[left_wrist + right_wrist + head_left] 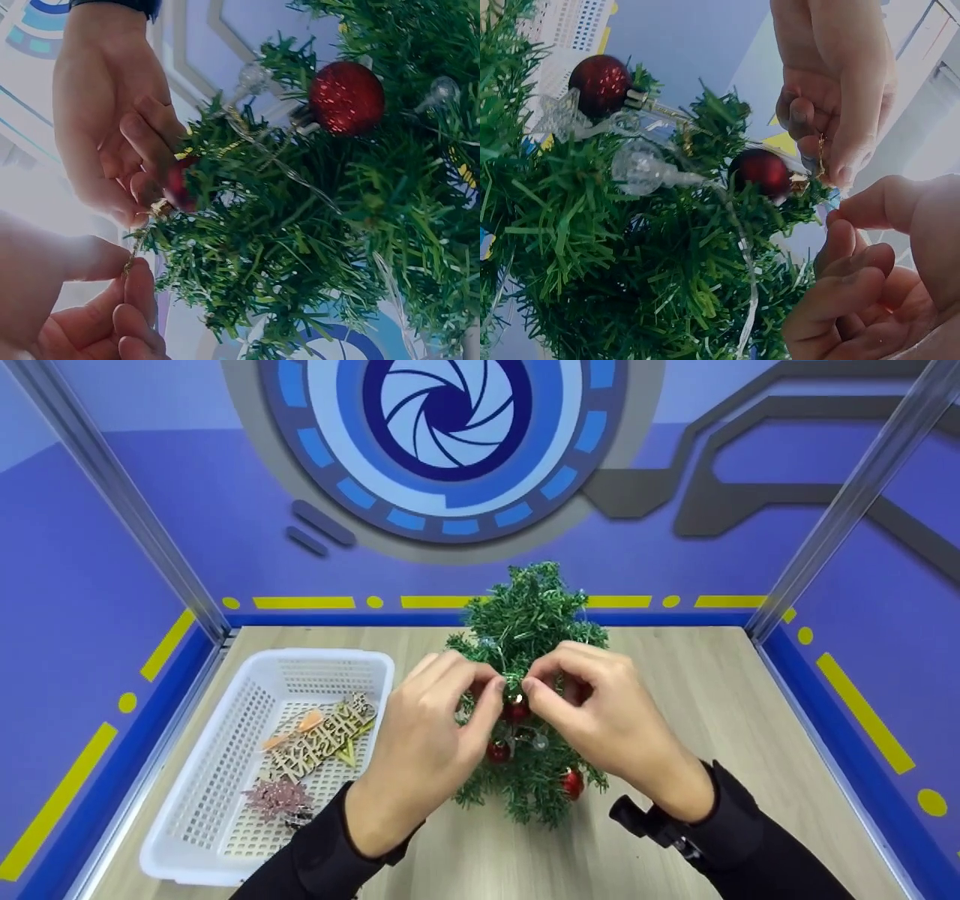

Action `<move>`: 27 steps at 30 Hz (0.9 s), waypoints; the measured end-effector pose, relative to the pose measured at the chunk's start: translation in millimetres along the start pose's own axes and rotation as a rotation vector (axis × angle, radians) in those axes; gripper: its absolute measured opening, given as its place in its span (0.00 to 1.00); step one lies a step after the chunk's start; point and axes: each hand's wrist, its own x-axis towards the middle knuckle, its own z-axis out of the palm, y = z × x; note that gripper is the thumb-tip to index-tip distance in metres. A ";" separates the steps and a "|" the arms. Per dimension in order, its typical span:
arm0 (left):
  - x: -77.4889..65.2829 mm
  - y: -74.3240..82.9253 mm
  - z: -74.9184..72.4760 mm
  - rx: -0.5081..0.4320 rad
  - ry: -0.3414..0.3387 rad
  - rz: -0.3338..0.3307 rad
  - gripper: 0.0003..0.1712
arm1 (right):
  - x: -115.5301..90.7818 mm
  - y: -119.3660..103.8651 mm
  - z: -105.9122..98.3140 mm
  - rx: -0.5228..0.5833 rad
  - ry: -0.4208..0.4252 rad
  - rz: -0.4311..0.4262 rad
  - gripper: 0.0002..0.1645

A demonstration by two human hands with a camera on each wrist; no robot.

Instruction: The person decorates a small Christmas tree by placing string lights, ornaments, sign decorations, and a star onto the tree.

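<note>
Both hands reach in at the front of the tree (529, 615), wrists low and fingers bent inward, fingertips nearly meeting. The left hand (424, 720) pinches a thin gold cord (133, 255) between thumb and finger; the right hand (611, 716) pinches it too, closer to the ball. That ball (516, 710), dark red and shiny with a gold cap, hangs against the tree's front branches, just below the fingertips. Left of the tree stands a white basket (322, 655), near the left forearm. The desk (697, 697) runs right from the tree to the side wall (885, 607); its back edge lies just behind the tree.
</note>
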 end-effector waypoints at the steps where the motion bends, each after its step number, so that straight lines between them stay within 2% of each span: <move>1: 0.5 -0.5 0.9 0.020 0.000 -0.001 0.07 | 1.0 1.2 0.9 -0.016 0.006 0.004 0.08; 10: 1.4 -5.0 6.9 0.189 0.009 0.010 0.08 | 6.3 7.0 8.4 -0.131 0.061 -0.005 0.08; 19: -3.6 -3.1 6.1 0.222 -0.035 0.047 0.08 | -1.5 4.2 7.1 -0.239 0.050 -0.031 0.04; 23: -8.8 -0.4 0.0 0.238 0.020 0.080 0.08 | -8.1 5.9 -0.9 -0.204 0.071 -0.053 0.04; 27: -17.9 1.2 -4.7 0.177 0.096 0.092 0.06 | -15.0 13.1 -11.2 -0.124 0.090 -0.047 0.05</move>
